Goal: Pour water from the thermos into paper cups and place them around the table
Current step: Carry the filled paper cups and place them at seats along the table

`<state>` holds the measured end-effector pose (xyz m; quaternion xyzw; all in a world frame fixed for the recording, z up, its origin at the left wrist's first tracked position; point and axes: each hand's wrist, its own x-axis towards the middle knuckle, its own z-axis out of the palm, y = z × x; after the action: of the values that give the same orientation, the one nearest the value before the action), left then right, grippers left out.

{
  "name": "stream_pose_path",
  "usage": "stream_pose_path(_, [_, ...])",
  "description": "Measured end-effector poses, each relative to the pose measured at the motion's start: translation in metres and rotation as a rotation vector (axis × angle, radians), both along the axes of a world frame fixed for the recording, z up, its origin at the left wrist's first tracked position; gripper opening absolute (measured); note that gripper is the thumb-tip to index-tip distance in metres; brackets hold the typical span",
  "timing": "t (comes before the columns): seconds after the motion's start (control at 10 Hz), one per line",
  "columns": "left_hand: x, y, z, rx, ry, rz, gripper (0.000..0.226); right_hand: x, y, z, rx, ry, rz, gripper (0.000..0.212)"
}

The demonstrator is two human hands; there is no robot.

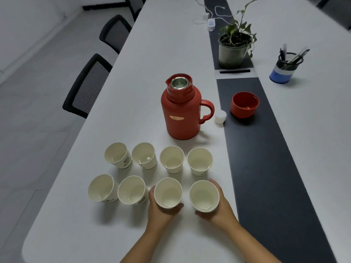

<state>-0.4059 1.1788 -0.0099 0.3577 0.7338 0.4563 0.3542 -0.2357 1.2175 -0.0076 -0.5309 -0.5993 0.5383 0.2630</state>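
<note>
Two hands (190, 211) round two front paper cups (186, 193)

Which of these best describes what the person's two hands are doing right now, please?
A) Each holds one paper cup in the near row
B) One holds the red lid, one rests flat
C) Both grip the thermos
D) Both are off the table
A: the left hand wraps the third near-row cup and the right hand wraps the fourth near-row cup, while the thermos stands untouched.
</note>
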Motion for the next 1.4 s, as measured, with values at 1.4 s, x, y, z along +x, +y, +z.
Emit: stream_pose_path(1.4, [0.581,-0.243,-0.005,-0.165,-0.119,-1.317,0.079,0.472,-0.485,0.044,0.204,0.041,-1.941,0.072])
